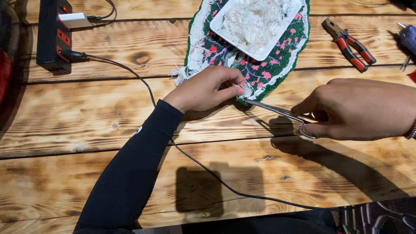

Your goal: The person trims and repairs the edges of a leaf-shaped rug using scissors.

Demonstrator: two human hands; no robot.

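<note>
The left hand (208, 89), in a long black sleeve (130, 173), is pinched shut on a small tuft of white fringe (246, 89) at the near tip of the one small rug (255, 52). The right hand (359, 108) comes in from the right and grips one pair of metal scissors (281, 113), fingers through the loops; the blades point left and their tip sits just beside the pinched fringe. Whether the blades are apart or together cannot be told.

The rug lies on the wooden worktop (86, 117), far of both hands. It is oval, with a green edge, a dark middle with pink spots, and white fringe along its left side. On it rests one white rectangular tray (225, 19) heaped with white thread scraps (255, 19).

To the right of the rug, far of the right hand, lies one pair of pliers (349, 43) with red and black handles. At the far right edge one blue tool (408, 37) is partly cut off.

At the far left sits one black power strip (52, 34) with red switches. One white plug (76, 19) and one black plug (71, 54) are in it. One black cable (195, 162) runs from the black plug under the left forearm and off toward the near right.
</note>
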